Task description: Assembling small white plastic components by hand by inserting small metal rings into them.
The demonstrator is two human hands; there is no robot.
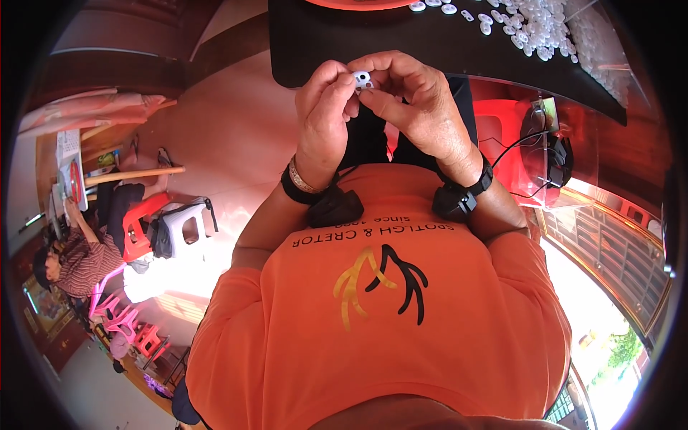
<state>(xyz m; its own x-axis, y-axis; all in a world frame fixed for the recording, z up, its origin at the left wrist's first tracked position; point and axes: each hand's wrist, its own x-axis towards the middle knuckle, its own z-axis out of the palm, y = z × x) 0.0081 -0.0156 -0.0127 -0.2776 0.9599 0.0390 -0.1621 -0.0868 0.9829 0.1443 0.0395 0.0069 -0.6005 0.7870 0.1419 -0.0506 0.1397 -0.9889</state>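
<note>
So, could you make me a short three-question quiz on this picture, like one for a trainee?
1. True or false: the left hand and the right hand both hold the small white piece.
2. What lies scattered on the black tabletop? a) keys b) more white pieces c) spoons
3. What colour is the shirt of the person holding the piece?

Key: 1. True. 2. b. 3. Orange.

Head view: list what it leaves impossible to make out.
In the head view:
White holed piece: back, covered by the fingers.
Curved orange object: full shape, cut off by the top edge.
Loose white pieces: exact count, too small and heaped together.
</note>
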